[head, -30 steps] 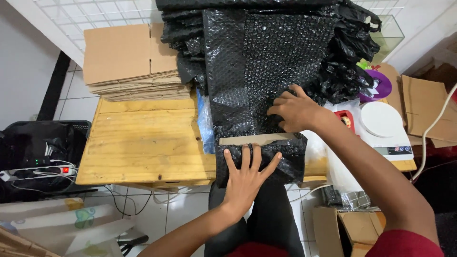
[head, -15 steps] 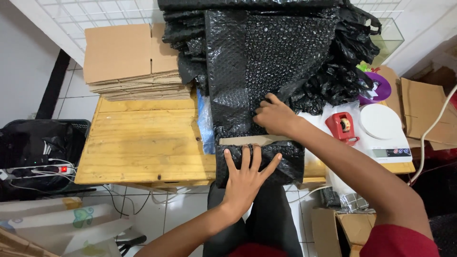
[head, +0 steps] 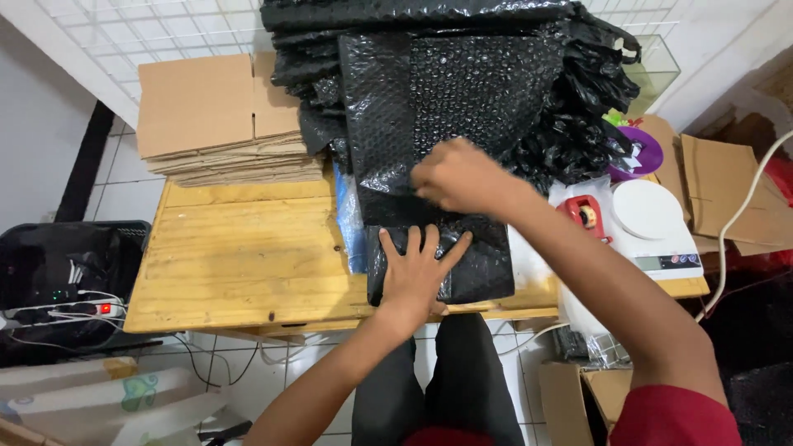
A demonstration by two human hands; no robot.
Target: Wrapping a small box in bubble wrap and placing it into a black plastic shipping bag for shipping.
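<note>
Black bubble-wrap sheet (head: 438,132), glossy, crinkled, under both hands (head: 417,277).

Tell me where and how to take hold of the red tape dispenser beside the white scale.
Probably best to grip the red tape dispenser across its two flat sides, coming down from above. It stands upright on the wooden table, close beside the white scale. The right hand, now on the black bubble wrap, is nearer than the left hand.
</note>
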